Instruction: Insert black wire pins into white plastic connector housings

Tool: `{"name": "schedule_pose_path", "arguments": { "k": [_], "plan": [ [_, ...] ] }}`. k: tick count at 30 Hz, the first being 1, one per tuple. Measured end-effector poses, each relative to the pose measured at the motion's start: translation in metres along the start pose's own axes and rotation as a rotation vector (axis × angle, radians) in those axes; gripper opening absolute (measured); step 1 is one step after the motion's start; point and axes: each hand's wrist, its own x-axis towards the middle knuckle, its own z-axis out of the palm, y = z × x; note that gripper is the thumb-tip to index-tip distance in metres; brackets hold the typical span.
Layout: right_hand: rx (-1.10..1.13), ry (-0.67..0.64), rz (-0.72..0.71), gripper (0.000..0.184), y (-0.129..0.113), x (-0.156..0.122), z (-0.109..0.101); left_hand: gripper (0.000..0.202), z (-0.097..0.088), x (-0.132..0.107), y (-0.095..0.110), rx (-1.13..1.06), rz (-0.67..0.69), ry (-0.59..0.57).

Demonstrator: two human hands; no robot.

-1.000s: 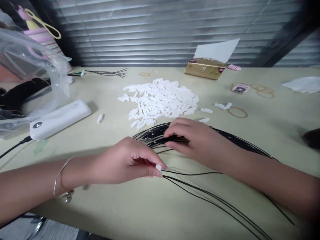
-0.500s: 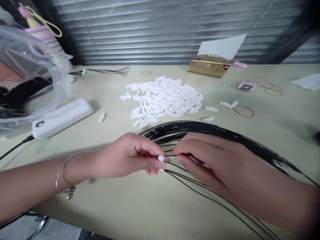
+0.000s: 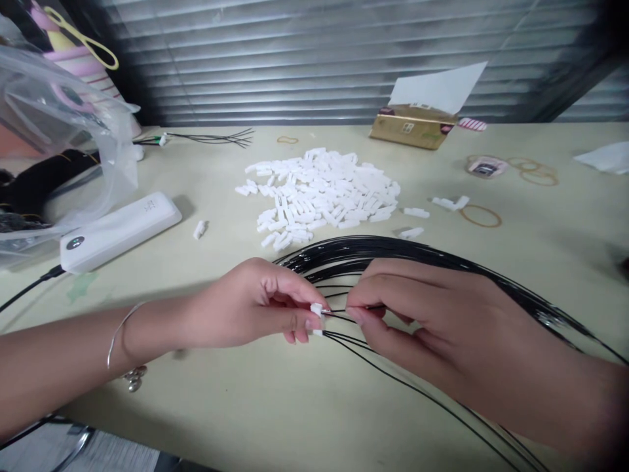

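Between its thumb and fingers, my left hand point(image 3: 265, 305) pinches a small white connector housing point(image 3: 317, 309). Several thin black wires point(image 3: 388, 367) run out of the housing's right side and pass under my right hand. My right hand point(image 3: 417, 314) is closed in a pinch on one black wire point(image 3: 338, 311), whose metal tip lies at the upper part of the housing. Whether that tip is inside the housing I cannot tell. Just behind both hands a thick bundle of black wires point(image 3: 383, 246) curves across the table.
A pile of white connector housings point(image 3: 329, 190) lies beyond the bundle. On the left are a white power bank point(image 3: 122, 231) and a clear plastic bag point(image 3: 111, 157). Further back stand a gold box point(image 3: 413, 126) and some wires with a connector point(image 3: 211, 138). Rubber bands point(image 3: 481, 216) lie at right.
My right hand has shifted slightly right with its wire, and the wire's metal tip now shows beside the housing. The housing has turned a little in my left hand.
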Motion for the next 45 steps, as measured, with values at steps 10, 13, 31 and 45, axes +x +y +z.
{"name": "schedule_pose_path", "arguments": {
  "k": [10,13,31,45],
  "plan": [
    [0.054,-0.019,0.089,0.021,-0.007,0.004,0.008,0.011,0.004,0.0,0.001,0.117,-0.012,0.047],
    [0.133,-0.133,0.157,0.023,0.001,0.01,0.004,0.011,0.004,0.0,0.001,0.144,-0.001,0.024],
    [-0.005,-0.01,0.041,0.017,0.006,0.002,-0.01,0.009,0.002,-0.002,0.0,0.031,-0.006,0.017],
    [0.034,-0.004,0.101,0.015,0.001,0.003,-0.002,0.008,0.002,0.0,0.001,0.013,-0.025,0.023]
  ]
}}
